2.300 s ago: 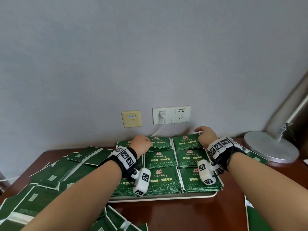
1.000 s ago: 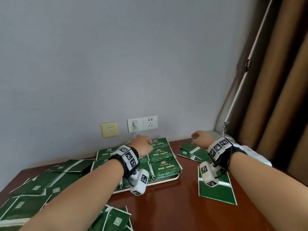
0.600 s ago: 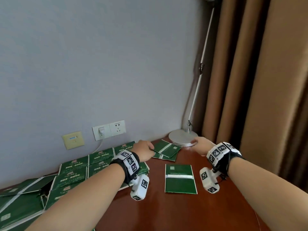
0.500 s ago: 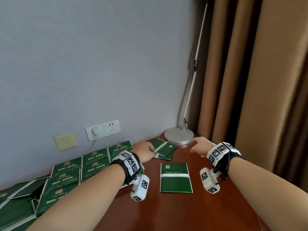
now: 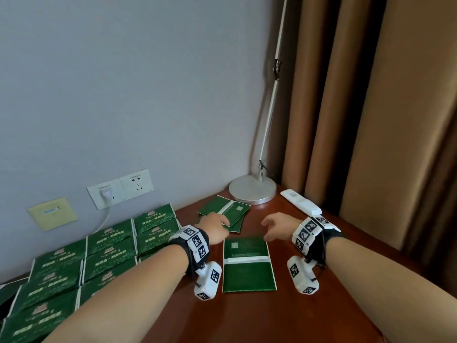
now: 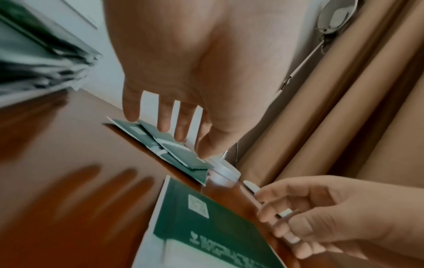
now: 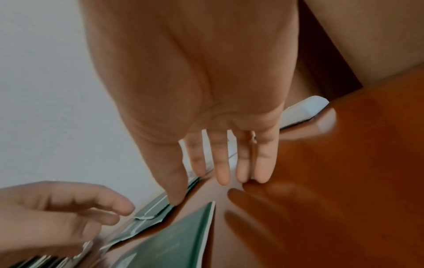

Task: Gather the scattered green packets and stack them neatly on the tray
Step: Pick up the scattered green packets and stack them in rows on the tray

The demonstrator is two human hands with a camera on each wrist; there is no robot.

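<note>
Wooden desk (image 5: 247, 318) | left hand (image 5: 214, 229) fingers spread over green packets (image 5: 226, 214) | right hand (image 5: 279, 227) fingers loose, empty

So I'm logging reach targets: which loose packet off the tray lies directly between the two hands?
The single packet lying alone, nearer the person, white band across its middle. The other loose packets overlap by the lamp base, under the left hand.
</note>
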